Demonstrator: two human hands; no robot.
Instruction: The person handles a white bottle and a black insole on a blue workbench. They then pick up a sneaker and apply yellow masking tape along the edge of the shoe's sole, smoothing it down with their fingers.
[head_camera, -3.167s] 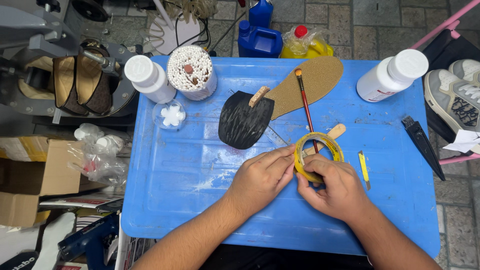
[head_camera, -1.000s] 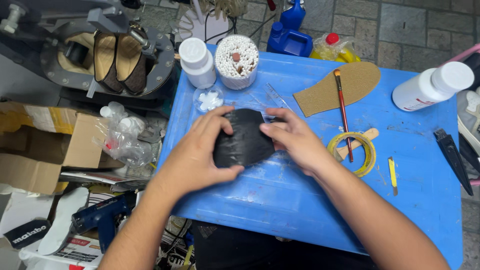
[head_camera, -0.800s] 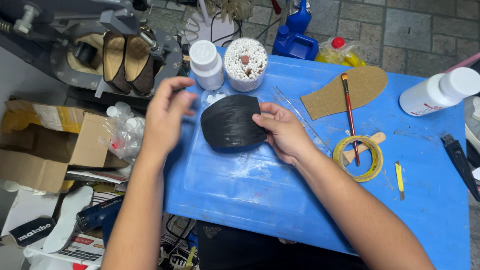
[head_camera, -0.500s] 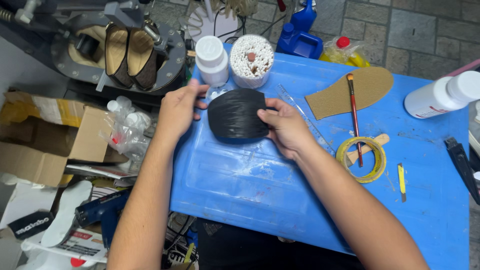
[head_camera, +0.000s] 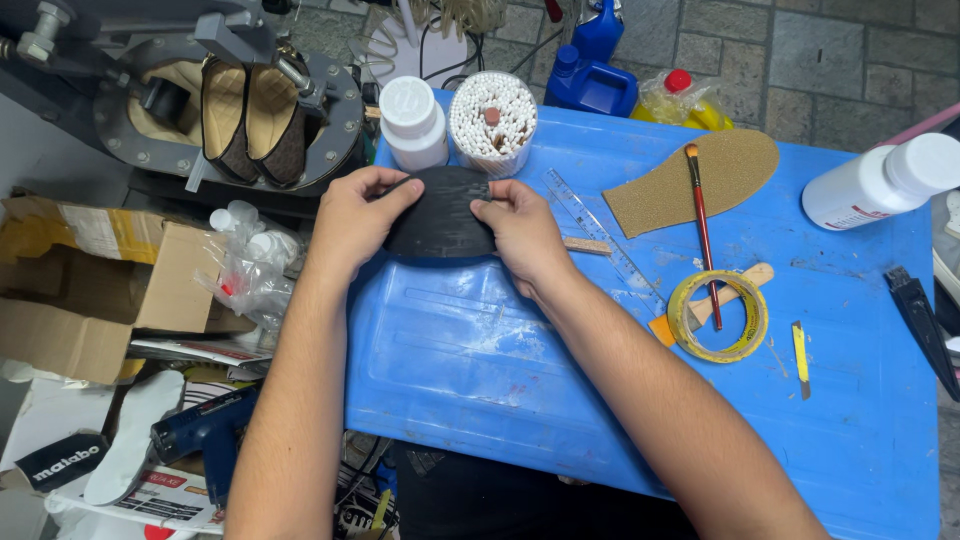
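A view from above looks down on a blue table (head_camera: 480, 380) where a person's two bare hands hold a black, ribbed, rounded piece of shoe material (head_camera: 440, 212) near the table's far left corner. The left hand (head_camera: 360, 215) grips the piece's left end, with the fingers curled over its top edge and the thumb across its face. The right hand (head_camera: 522, 232) closes on its right end in the same way, fingertips pressed to the dark surface. The piece sits just above the table, or resting on it; which one is not clear. Just beyond it, at the far edge, stand a white capped bottle (head_camera: 412, 122) and, beside that, a clear tub full of cotton swabs (head_camera: 490, 120). A clear plastic ruler (head_camera: 600, 240) lies slanted on the table just right of the right hand, with a small wooden stick (head_camera: 588, 246) under it. Further right, toward the far edge, lies a tan cork insole (head_camera: 700, 180), with a red-handled brush (head_camera: 702, 230) across it that runs down over a roll of yellow tape (head_camera: 718, 316). Near the right edge lie a small yellow cutter (head_camera: 801, 356) and a black pointed tool (head_camera: 925, 328), and a larger white bottle (head_camera: 880, 180) lies on its side at the far right corner. Off the table's left edge are a grey round machine holding brown shoe soles (head_camera: 235, 115), a cardboard box (head_camera: 95, 290), and a dark blue power tool (head_camera: 205, 432) on the floor.
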